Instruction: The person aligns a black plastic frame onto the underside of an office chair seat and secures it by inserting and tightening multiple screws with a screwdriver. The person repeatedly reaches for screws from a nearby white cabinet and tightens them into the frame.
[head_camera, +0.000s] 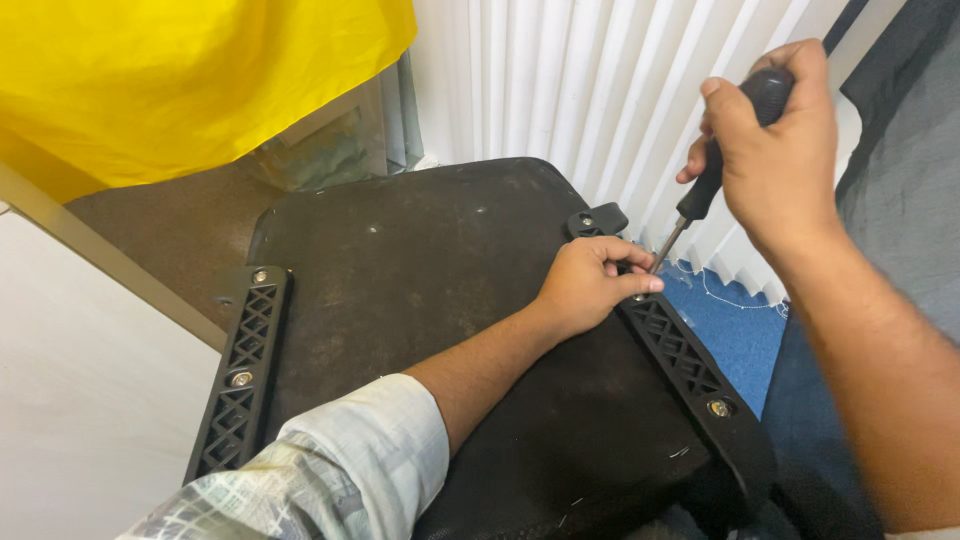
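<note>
The right hand (775, 150) is wrapped tight round the black handle of a screwdriver (715, 175), its shaft slanting down to a screw on the right bracket (690, 365) of an upturned seat (450, 300). The left hand (585, 285) rests on the seat, fingers (625, 268) pressed together, pinching at the tip where it meets the screw, which they hide. To drive well, the shaft should stand more square to the screw head, with firm downward push and the left fingers only steadying the tip. The left bracket (240, 370) lies well apart on the far side of the seat, its screws showing. The right bracket runs along the seat's edge, so a slip would send the tip off toward the blue floor (735, 325). White blinds (600, 90) stand close behind the handle, leaving little room to swing; a yellow cloth (190, 80) hangs at upper left, clear of the work
</note>
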